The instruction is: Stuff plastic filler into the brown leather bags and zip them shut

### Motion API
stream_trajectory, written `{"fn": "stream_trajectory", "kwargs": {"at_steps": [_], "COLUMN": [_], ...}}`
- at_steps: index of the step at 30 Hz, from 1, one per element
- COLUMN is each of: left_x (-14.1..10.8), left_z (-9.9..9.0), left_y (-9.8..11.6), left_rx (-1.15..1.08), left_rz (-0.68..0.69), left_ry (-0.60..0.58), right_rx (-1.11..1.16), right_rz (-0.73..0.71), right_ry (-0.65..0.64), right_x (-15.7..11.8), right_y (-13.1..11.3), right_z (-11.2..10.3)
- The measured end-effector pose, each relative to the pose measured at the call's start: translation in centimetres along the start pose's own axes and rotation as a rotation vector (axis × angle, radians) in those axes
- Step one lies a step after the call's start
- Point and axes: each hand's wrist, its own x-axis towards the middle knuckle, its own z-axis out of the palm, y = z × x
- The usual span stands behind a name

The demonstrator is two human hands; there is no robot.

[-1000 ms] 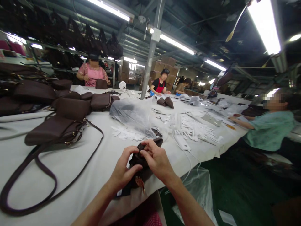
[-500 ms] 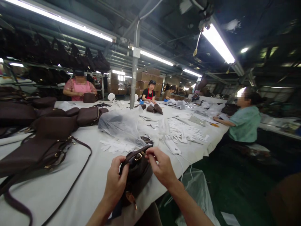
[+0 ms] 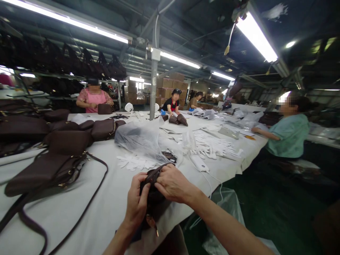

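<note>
A dark brown handbag [image 3: 157, 206] rests at the table's near edge, directly in front of me. My left hand [image 3: 136, 199] grips the left side of its top opening between thumb and fingers. With curled fingers, my right hand [image 3: 173, 183] pinches the bag's top edge close to the left hand; its fingers cover what exactly they pinch. Below hangs a small brown charm with a gold tip [image 3: 152, 223]. Just beyond the bag lie a black printed tag [image 3: 169, 156] and a clear plastic bag [image 3: 138, 136].
Brown handbags [image 3: 66, 145] with long straps crowd the left of the white table [image 3: 106, 212]. White cut-out pieces [image 3: 212, 145] and a white corded device [image 3: 199, 163] lie on the right. A metal post [image 3: 153, 85] stands mid-table; several co-workers sit around.
My right hand has moved left along the bag's top edge, closer to my left hand, and now covers the gold buckle seen before. The view has turned slightly left.
</note>
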Motion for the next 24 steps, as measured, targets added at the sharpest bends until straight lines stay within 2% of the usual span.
{"fn": "stream_trajectory", "kwargs": {"at_steps": [3,5,8,9,11,13,16,19,21,24], "left_x": [0.2,0.4,0.6,0.6,0.6,0.5,0.4,0.6,0.9,1.6], "left_z": [-0.1,-0.2,-0.4,-0.4,-0.3,-0.2,-0.3,-0.6,-0.9,-1.3], "left_y": [0.0,0.0,0.1,0.2,0.2,0.3,0.2,0.3,0.6,1.5], "left_rx": [0.015,0.055,0.105,0.110,0.115,0.123,0.151,0.203,0.239,0.281], "left_rz": [0.013,0.050,0.077,0.081,0.095,0.124,0.194,0.289,0.346,0.402], "left_ry": [0.010,-0.001,-0.013,-0.019,-0.029,-0.042,-0.074,-0.103,-0.116,-0.234], "right_rx": [0.066,0.220,0.429,0.466,0.527,0.610,0.650,0.432,0.259,0.205], "right_rz": [-0.111,-0.094,0.211,0.327,0.489,0.549,0.556,0.436,0.344,0.364], "right_ry": [-0.025,0.069,0.335,0.382,0.358,0.268,0.240,0.279,0.259,0.211], "right_x": [0.1,-0.4,-2.0,-2.6,-3.3,-3.4,-2.6,-1.5,-1.1,-0.9], "right_y": [0.7,1.4,2.2,2.4,2.3,2.1,1.7,1.8,2.2,3.0], "right_z": [0.0,0.2,0.8,1.0,1.7,2.3,3.1,3.5,3.4,2.8]}}
